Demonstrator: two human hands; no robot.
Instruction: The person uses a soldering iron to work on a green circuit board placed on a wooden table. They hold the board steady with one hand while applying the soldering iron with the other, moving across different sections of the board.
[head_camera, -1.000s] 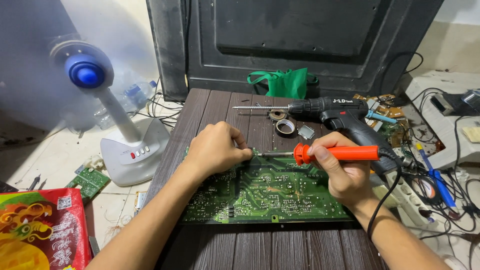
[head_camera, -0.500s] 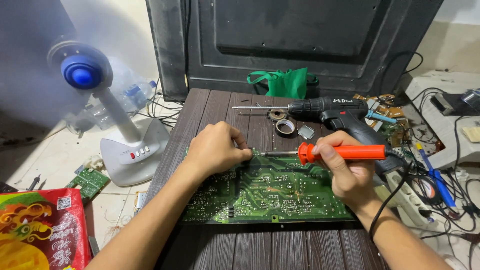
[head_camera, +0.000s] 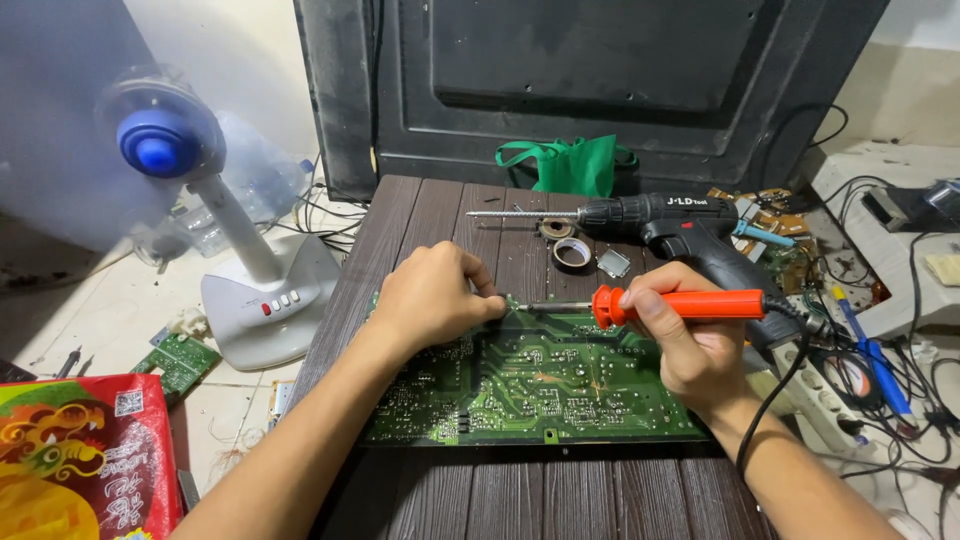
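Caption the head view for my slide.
Right hand touches orange-handled soldering iron to green circuit board; left hand steadies it.

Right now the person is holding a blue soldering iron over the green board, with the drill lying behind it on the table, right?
Not quite: the soldering iron in the right hand has an orange handle, not blue, as the head view shows. It is over the green board, and the drill does lie behind it on the table.

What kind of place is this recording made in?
Probably a small home electronics repair spot: a green circuit board lies on a dark wooden table, the right hand holds an orange soldering iron, and a cordless drill lies behind.
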